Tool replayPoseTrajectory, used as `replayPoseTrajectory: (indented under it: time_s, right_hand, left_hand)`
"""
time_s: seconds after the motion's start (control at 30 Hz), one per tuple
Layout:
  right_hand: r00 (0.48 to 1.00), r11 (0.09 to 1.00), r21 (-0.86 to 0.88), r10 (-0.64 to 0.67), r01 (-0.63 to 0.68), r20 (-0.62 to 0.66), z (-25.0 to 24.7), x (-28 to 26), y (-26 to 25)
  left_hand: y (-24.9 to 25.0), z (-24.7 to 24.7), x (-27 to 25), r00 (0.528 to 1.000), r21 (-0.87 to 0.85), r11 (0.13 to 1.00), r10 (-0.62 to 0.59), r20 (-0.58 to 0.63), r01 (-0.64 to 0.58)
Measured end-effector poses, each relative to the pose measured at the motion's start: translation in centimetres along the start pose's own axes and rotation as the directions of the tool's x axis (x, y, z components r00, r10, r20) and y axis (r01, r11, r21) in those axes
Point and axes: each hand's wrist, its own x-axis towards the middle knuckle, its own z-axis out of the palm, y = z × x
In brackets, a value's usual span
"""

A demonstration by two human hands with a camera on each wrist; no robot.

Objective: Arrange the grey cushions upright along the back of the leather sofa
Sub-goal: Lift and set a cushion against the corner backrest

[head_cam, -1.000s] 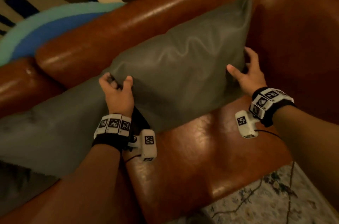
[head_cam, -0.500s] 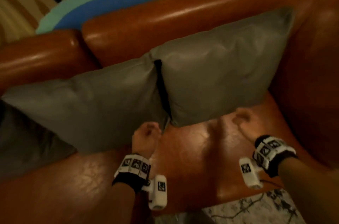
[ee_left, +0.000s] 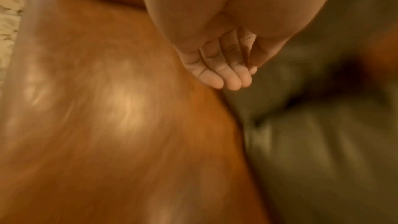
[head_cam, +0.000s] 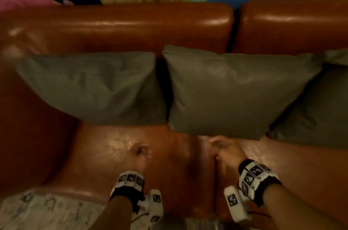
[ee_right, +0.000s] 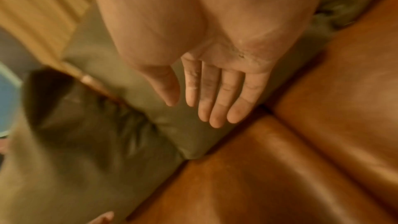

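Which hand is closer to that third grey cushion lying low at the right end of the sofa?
Right. The right hand is open just below the middle cushion, beside the slumped cushion; the left hand is farther off.

Both forearms bare, no sleeves visible. Left wrist band (head_cam: 129, 180): black strap carrying a row of white square tiles, each printed with a black fiducial marker. Right wrist band (head_cam: 254, 175): same build, black strap, white marker tiles on several faces. Left wrist camera (head_cam: 154, 203): white rounded block mounted below the band, black square markers on its faces, thin dark cable trailing from it. Right wrist camera (head_cam: 235, 203): matching white block, one black marker visible, thin dark cable alongside. Picture blurred; marker patterns not legible
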Motion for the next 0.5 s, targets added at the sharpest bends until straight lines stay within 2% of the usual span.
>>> replayPoseTrajectory:
  time_s: [0.03, 0.07, 0.1, 0.13, 0.2, 0.23, 0.3, 0.37, 0.43, 0.5]
  right_hand:
    - [0.999, 0.999, -0.005, -0.041, 0.041, -0.003, 2.0, 0.7, -2.1]
    - [0.997, 0.997, -0.010, -0.080, 0.079, -0.005, 3.8, 1.2, -4.2]
    - [0.992, 0.992, -0.018, -0.122, 0.122, -0.009, 5.4, 1.8, -6.3]
    - [0.987, 0.987, -0.005, -0.161, 0.161, -0.026, 6.9, 2.2, -8.7]
    - [0.976, 0.976, 0.055, -0.204, 0.209, -0.074, 9.8, 2.8, -13.2]
    - [0.972, 0.971, 0.086, -0.217, 0.225, -0.089, 11.0, 3.3, -14.8]
    - [0.969, 0.962, 0.124, -0.234, 0.243, -0.084, 12.9, 4.2, -17.3]
    - [0.972, 0.961, 0.148, -0.225, 0.233, -0.068, 14.7, 4.8, -19.0]
    - [0.980, 0.965, 0.173, -0.190, 0.196, -0.055, 16.4, 5.4, -20.0]
    - [0.986, 0.969, 0.185, -0.158, 0.166, -0.059, 17.8, 6.0, -21.0]
  left_hand:
    - [1.0, -2.6, 0.9, 0.998, -0.067, 0.997, -0.030, -0.063, 0.026]
    - [1.8, -5.4, 2.0, 0.987, -0.064, 0.998, -0.004, -0.159, -0.006]
    - [2.8, -7.8, 3.0, 0.964, -0.069, 0.996, 0.037, -0.262, -0.057]
    - [4.3, -10.0, 3.8, 0.931, -0.146, 0.979, 0.083, -0.356, -0.143]
    - [6.8, -14.4, 6.3, 0.863, -0.359, 0.897, 0.046, -0.503, -0.257]
    - [7.6, -16.6, 8.0, 0.853, -0.441, 0.854, 0.007, -0.523, -0.277]
    - [8.4, -20.3, 11.2, 0.892, -0.520, 0.811, 0.003, -0.451, -0.266]
    - [9.3, -22.5, 13.4, 0.950, -0.564, 0.793, 0.060, -0.305, -0.231]
    - [10.5, -23.6, 14.5, 0.975, -0.587, 0.782, 0.121, -0.187, -0.210]
    - [11.1, -24.7, 15.5, 0.984, -0.592, 0.787, 0.106, -0.146, -0.172]
